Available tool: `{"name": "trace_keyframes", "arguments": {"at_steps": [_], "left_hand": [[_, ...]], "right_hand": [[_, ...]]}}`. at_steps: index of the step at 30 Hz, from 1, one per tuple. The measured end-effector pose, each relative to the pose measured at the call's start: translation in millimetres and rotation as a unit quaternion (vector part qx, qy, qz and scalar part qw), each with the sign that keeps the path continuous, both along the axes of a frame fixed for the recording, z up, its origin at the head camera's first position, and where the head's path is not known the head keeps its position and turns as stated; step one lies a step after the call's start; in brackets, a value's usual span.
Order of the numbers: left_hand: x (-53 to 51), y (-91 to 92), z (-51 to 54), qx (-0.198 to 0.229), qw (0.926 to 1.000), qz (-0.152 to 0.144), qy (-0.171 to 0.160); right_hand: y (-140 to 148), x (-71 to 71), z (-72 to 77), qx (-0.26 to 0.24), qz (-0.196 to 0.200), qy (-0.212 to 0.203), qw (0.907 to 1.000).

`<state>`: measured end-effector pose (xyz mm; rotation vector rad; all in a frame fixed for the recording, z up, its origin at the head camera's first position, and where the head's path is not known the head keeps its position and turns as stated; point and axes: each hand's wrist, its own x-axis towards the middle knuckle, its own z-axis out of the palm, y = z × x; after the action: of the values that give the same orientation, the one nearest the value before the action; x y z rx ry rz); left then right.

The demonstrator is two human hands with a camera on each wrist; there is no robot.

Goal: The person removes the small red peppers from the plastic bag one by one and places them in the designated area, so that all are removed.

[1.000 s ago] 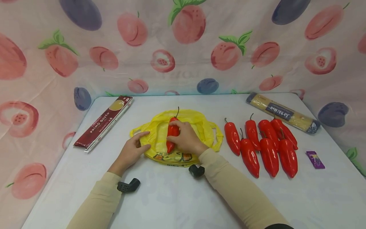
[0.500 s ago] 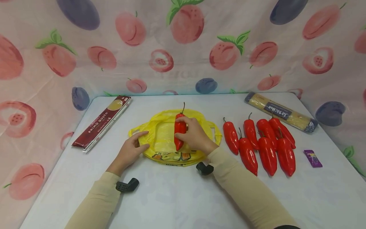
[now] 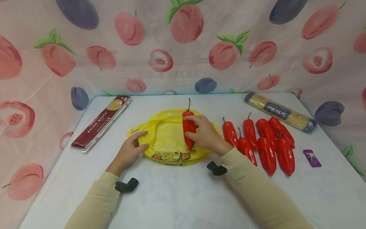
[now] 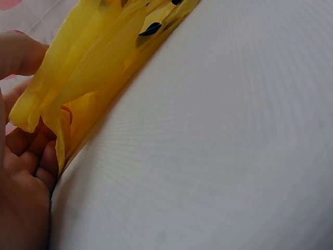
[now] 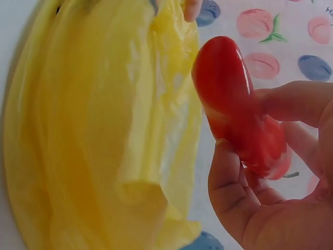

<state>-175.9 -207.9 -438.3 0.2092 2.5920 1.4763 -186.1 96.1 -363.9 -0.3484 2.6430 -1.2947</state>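
Observation:
A yellow plastic bag [image 3: 168, 135] with printing on its near side lies at mid-table, its mouth spread wide. My left hand [image 3: 130, 153] holds the bag's left rim; in the left wrist view its fingers [image 4: 32, 156] lie curled at the yellow plastic [image 4: 99, 57], some hidden behind it. Over the bag's right part, my right hand [image 3: 206, 133] pinches a red chili pepper [image 3: 188, 129] between thumb and fingers, stem pointing away from me. In the right wrist view the pepper [image 5: 223, 88] looks apart from the bag [image 5: 93, 130].
Several red chili peppers [image 3: 267, 156] lie grouped right of the bag, partly behind my right forearm. Behind them is a spaghetti packet [image 3: 280, 111]. A small purple wrapped sweet [image 3: 312, 158] lies farther right. At the left is a dark red spaghetti pack [image 3: 101, 124].
My right hand has moved right with the pepper, from the middle of the bag towards its right side. The left hand has stayed at the left rim.

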Motion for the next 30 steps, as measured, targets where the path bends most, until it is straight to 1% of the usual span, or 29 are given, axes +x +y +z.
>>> {"name": "trace_keyframes", "arguments": {"at_steps": [6,13,21,25,30], "left_hand": [[0.8,-1.2,1.4,-0.002,1.0000,-0.001,-0.003],[-1.3,-1.0,2.5,-0.008,0.9999,0.002,-0.013],[-0.5,-4.0,7.3,-0.015,0.9998,0.005,-0.015],[0.6,-9.5,9.2,-0.017,0.9997,0.009,-0.014],[0.9,-18.5,9.8,-0.024,0.9994,0.016,-0.019]], "right_hand": [[12.8,7.6,6.8,0.023,0.009,0.020,0.9995],[31.8,15.7,11.5,0.053,0.004,0.006,0.9986],[64.8,26.0,10.1,0.114,-0.009,0.005,0.9934],[82.4,33.9,10.6,0.135,-0.011,-0.002,0.9908],[98.9,43.0,6.8,0.155,-0.013,-0.010,0.9877]]}}
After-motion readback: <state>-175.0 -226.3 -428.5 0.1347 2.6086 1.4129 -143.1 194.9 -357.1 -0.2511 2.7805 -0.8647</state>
